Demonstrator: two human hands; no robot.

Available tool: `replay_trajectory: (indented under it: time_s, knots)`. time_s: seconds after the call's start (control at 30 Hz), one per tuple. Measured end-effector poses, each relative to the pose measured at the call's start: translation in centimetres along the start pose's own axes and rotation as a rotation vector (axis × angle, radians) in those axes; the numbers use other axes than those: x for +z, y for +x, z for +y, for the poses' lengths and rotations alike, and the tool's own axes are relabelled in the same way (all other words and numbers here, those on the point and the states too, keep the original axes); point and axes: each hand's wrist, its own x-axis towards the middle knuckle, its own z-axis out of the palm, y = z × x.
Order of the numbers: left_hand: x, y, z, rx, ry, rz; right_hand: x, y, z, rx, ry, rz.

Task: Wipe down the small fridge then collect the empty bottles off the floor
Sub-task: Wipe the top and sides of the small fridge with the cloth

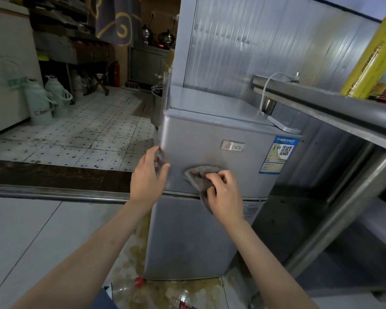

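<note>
A small grey two-door fridge (210,134) stands in front of me. My right hand (224,192) grips a grey-brown cloth (198,175) and holds it against the lower part of the upper door. My left hand (148,175) holds the left edge of that door, fingers round the side and thumb on the front. On the stained floor at the fridge's foot lies a clear plastic bottle with a red cap (129,286). Another clear bottle with a red label (185,302) lies beside it at the bottom edge of view.
A steel shelf unit (321,101) stands right of the fridge, with a yellow roll (370,54) on it. A white cable and a flat white device (283,126) rest on the fridge top. Two pale green thermos jugs (47,99) stand on the tiled floor beyond a dark threshold.
</note>
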Motion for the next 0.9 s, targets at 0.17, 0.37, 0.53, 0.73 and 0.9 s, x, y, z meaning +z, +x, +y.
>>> replay_trajectory:
  time_s: [0.17,0.37,0.53,0.73,0.9]
  knots:
    - [0.1,0.0,-0.2,-0.017,-0.009,-0.001,-1.3,1.8,-0.6,0.174,0.134,0.22]
    - [0.3,-0.1,-0.1,-0.027,-0.008,0.002,-0.5,0.8,-0.2,0.139,0.103,0.14]
    - [0.1,0.2,-0.5,-0.041,0.019,-0.013,-0.2,-0.6,0.8,0.141,0.063,0.088]
    - [0.1,0.1,-0.4,-0.043,0.011,-0.007,-1.4,0.8,1.2,0.397,0.201,0.336]
    - [0.0,0.2,-0.5,-0.048,0.016,-0.006,-1.1,0.8,0.6,0.436,0.221,0.322]
